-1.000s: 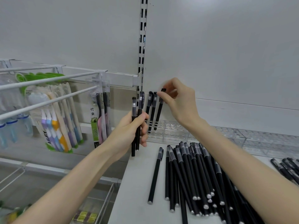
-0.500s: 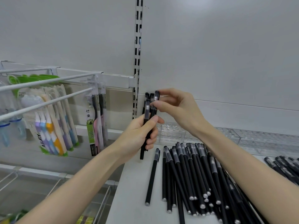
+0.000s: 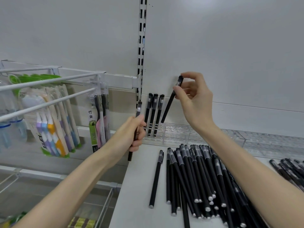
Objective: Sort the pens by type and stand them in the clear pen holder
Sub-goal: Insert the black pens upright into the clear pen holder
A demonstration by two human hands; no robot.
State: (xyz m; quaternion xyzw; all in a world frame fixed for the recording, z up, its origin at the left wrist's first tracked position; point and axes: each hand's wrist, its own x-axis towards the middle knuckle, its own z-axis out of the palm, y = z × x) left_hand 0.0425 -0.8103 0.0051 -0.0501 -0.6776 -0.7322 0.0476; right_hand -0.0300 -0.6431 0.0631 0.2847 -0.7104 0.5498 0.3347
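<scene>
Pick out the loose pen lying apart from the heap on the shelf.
The single black pen lying alone just left of the heap, touching none; those in the heap lie bunched and overlapping.

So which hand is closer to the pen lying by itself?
Left. The left hand, gripping one pen, sits just up-left of the lone pen; the right hand is much higher, pinching another pen over the clear holder.

Black pens (image 3: 194,175), clear pen holder (image 3: 176,134)

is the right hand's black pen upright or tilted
Tilted: the black pen pinched by the right hand leans right, unlike three pens standing in the clear holder.
</scene>
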